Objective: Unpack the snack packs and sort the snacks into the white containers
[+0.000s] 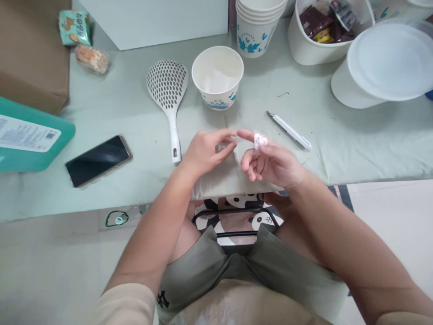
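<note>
My right hand pinches a small white crumpled piece between thumb and index finger. I cannot tell what it is made of. Its index finger points left, while the other fingers curl loosely. Opposite it, my left hand has thumb and fingers slightly apart, the fingertips at the tip of the right index finger. Just beyond both hands stands a white paper cup with blue print and something whitish inside. Left of the cup lies a white slotted skimmer, and to the right a white utility knife.
A phone and a green container are at the left. Two small wrapped snacks lie farther back. Stacked paper cups, a tub of packets and a lidded tub stand at the back right.
</note>
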Demonstrator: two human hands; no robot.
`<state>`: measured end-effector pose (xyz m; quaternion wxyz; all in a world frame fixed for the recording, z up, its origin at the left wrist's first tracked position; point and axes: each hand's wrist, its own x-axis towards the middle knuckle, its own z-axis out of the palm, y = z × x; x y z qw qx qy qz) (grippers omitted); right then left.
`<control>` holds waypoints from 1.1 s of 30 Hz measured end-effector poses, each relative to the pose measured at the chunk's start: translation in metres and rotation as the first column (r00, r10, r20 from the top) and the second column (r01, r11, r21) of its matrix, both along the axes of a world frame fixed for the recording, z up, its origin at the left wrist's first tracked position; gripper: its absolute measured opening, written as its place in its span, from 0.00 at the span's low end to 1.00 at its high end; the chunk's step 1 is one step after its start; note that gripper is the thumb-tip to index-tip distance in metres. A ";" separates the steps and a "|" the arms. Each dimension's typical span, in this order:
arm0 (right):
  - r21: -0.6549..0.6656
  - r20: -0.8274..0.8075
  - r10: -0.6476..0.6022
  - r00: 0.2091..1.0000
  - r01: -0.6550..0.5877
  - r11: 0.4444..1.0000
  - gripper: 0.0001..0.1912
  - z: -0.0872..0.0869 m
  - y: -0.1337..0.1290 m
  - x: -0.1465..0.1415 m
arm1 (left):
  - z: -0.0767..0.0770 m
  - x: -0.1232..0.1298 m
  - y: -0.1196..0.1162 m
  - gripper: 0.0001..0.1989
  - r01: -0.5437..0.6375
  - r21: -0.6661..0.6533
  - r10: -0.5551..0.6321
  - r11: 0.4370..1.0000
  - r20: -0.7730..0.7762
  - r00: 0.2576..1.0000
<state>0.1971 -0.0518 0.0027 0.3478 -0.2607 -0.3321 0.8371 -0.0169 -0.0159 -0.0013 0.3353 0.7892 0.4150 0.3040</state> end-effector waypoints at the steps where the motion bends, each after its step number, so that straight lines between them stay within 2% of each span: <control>1: 0.009 0.020 -0.032 0.999 0.032 0.999 0.33 -0.001 0.002 0.001 | 0.002 0.001 -0.002 0.16 0.000 -0.044 0.002 0.999 0.030 1.000; 5: 0.045 0.169 -0.163 0.972 0.157 0.987 0.40 -0.003 0.008 0.001 | 0.009 0.006 -0.008 0.24 0.070 -0.251 -0.017 0.965 0.206 0.978; 9: 0.089 0.341 -0.221 0.914 0.203 0.975 0.33 -0.005 0.009 -0.001 | 0.014 0.005 -0.007 0.19 0.205 -0.434 -0.024 0.877 0.387 0.922; 11: 0.124 0.396 -0.206 0.895 0.171 0.978 0.24 -0.006 0.008 -0.002 | 0.016 0.003 -0.007 0.18 0.263 -0.459 -0.022 0.848 0.466 0.884; 14: 0.178 0.465 -0.152 0.872 0.076 0.981 0.10 -0.006 0.007 -0.004 | 0.016 0.001 -0.007 0.22 0.321 -0.477 -0.010 0.819 0.547 0.837; 17: 0.241 0.510 -0.115 0.853 -0.013 0.971 0.11 -0.003 0.006 -0.006 | 0.014 0.000 -0.007 0.26 0.341 -0.509 0.007 0.790 0.564 0.825; 21: 0.300 0.521 -0.071 0.851 -0.104 0.948 0.12 -0.003 0.006 -0.005 | 0.009 -0.001 -0.004 0.29 0.357 -0.556 -0.013 0.750 0.528 0.849; 24: 0.304 0.479 -0.070 0.875 -0.090 0.948 0.11 -0.006 0.006 -0.003 | 0.007 0.000 -0.002 0.32 0.343 -0.561 -0.031 0.753 0.491 0.871; 28: 0.302 0.423 -0.069 0.904 -0.068 0.951 0.09 -0.009 0.005 -0.001 | 0.005 0.003 0.000 0.43 0.338 -0.512 -0.054 0.790 0.491 0.869; 33: 0.254 0.384 -0.047 0.922 -0.057 0.965 0.16 -0.007 0.005 -0.001 | 0.000 0.004 0.001 0.51 0.394 -0.444 -0.126 0.805 0.520 0.845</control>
